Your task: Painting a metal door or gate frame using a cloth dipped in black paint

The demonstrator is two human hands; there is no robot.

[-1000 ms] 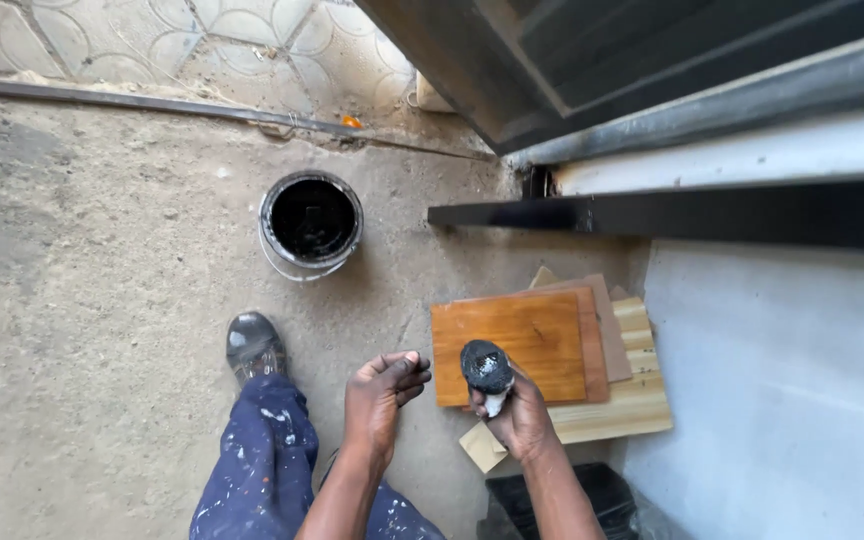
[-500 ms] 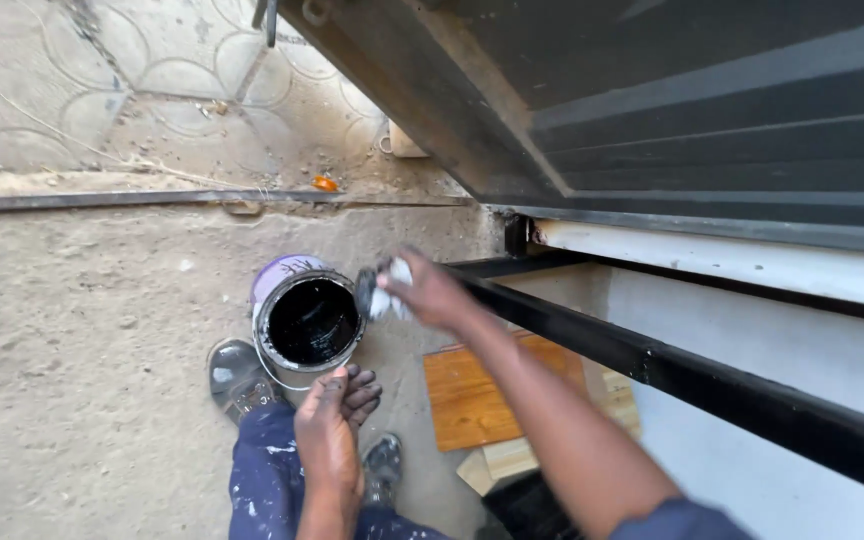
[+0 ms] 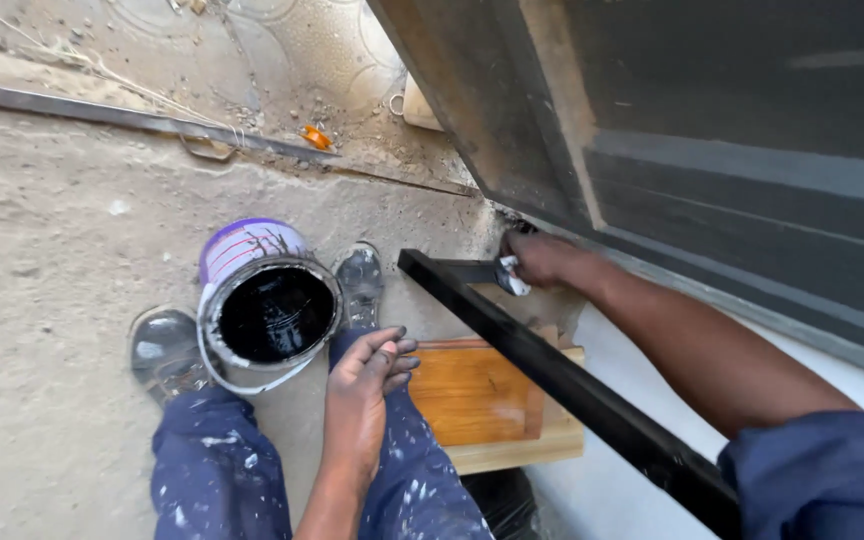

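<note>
My right hand (image 3: 544,260) reaches forward over a black metal bar (image 3: 562,375) and grips a small paint-stained sponge (image 3: 510,276) against the bar's far end, close to the dark gate (image 3: 712,130). My left hand (image 3: 364,385) rests flat on my right knee with fingers loosely together, holding nothing. An open paint can (image 3: 267,305) with a purple-and-white label and black paint inside stands on the ground between my two shoes, just left of the left hand.
Brown wooden boards (image 3: 477,395) lie stacked under the bar by my knee. A white painted surface (image 3: 602,500) runs along the right. A metal rail (image 3: 102,118) crosses the dusty concrete ground at the back, with a small orange object (image 3: 317,137) near it.
The right hand has moved from over the paint can to the far end of the black bar with the sponge. The left hand has settled on my knee. The view has tilted down.
</note>
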